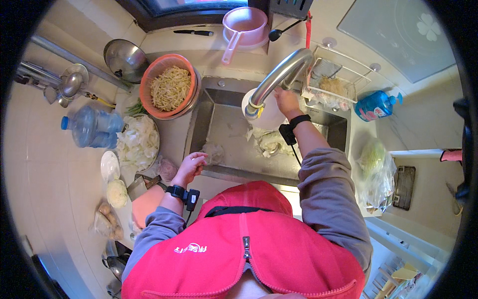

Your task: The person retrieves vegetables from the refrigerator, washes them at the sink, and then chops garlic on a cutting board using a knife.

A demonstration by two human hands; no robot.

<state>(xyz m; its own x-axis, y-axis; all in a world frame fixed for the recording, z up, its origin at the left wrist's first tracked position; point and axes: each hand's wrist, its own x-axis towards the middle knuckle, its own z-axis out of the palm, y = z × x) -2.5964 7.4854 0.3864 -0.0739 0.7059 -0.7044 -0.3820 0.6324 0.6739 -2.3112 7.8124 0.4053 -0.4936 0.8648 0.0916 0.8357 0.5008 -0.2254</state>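
My right hand (286, 101) is at the faucet (283, 71) over the steel sink (227, 127), its fingers partly hidden behind the spout and beside a white round vessel (270, 119) under the outlet. Whether it grips anything cannot be told. Cabbage leaves (270, 142) lie around the drain below. My left hand (193, 166), fingers loosely curled and holding nothing visible, hovers at the sink's near left edge, close to a crumpled clear plastic bag (213, 153). Left of the sink, an orange colander (145, 88) holds bean sprouts (170, 88), and a bowl holds cut cabbage (138, 140).
A cleaver (140, 188) lies by a pink cutting board (147, 205) at left. Large plastic bottles (89, 127) stand beyond. A pink ladle (244, 22) and a knife (194, 33) are behind the sink. Right are a wire rack (336, 80), blue soap bottle (373, 106) and bagged cabbage (373, 160).
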